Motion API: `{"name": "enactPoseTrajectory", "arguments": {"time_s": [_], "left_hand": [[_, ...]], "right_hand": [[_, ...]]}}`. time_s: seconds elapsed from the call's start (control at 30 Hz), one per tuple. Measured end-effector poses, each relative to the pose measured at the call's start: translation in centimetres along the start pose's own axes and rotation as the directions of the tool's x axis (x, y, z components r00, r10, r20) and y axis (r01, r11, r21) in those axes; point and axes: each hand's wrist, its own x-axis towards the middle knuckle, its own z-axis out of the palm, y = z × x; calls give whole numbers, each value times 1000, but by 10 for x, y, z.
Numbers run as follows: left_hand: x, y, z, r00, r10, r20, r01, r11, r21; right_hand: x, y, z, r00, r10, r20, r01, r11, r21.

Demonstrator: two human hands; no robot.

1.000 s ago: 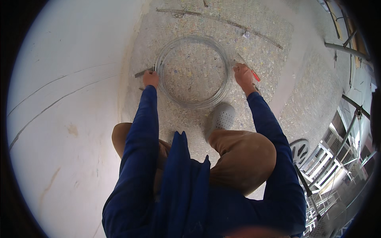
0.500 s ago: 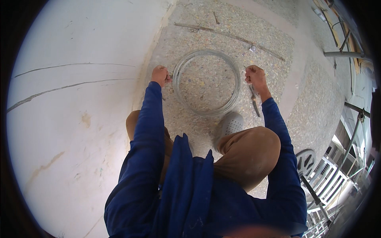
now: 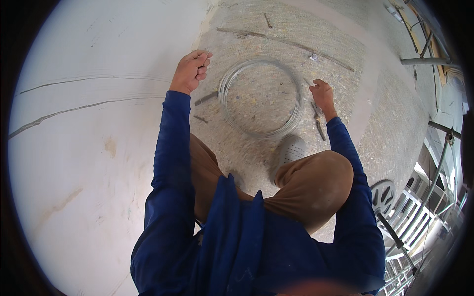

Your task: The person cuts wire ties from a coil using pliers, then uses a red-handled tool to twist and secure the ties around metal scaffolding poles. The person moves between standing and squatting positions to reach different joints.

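A coil of thin silvery wire (image 3: 223, 106) lies on the speckled floor between my hands. My left hand (image 3: 190, 73) is raised beside the wall, left of the coil's far part. Its fingers are curled closed, and what they grip is too fine to make out. To the right of the coil, my right hand (image 3: 322, 94) pinches a thin piece of wire, its tip poking out toward the coil. Just below that hand lies a dark, slender hand tool like pincers (image 3: 318, 122). A flat dark strip (image 3: 206, 98) rests on the floor at the coil's left.
A pale wall (image 3: 98, 163) fills the left side. Beyond the coil lies a long thin rod (image 3: 291, 43), with a small white object (image 3: 313, 57) beside it. Metal poles (image 3: 427, 61) and a grey wheel (image 3: 382, 195) stand at the right. My shoe (image 3: 292, 149) is close to the coil.
My left hand has risen away from the coil's left edge, up and toward the wall, uncovering the dark strip. My right hand has shifted slightly right and its fingers have loosened a little.
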Motion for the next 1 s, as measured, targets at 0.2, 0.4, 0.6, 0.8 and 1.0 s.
{"name": "enactPoseTrajectory", "arguments": {"time_s": [0.2, 0.4, 0.6, 0.8, 1.0], "left_hand": [[-10, 15, 24, 993, -3, 117, 4, 1000, -14], [-25, 32, 34, 959, -26, 282, 27, 1000, -2], [-29, 39, 43, 966, -40, 254, 19, 996, 85], [-33, 50, 43, 928, -43, 370, -10, 990, 139], [-44, 62, 60, 956, 175, 236, -240, 928, 284]], "right_hand": [[18, -21, -12, 996, -72, -43, 77, 988, 135], [79, -105, -25, 902, -414, -124, 432, 861, 268], [97, -181, -43, 854, -507, 115, 422, 806, 416], [99, -217, -60, 708, -691, -143, 706, 695, 138], [96, -235, -99, 759, -649, -54, 635, 719, 283]]}}
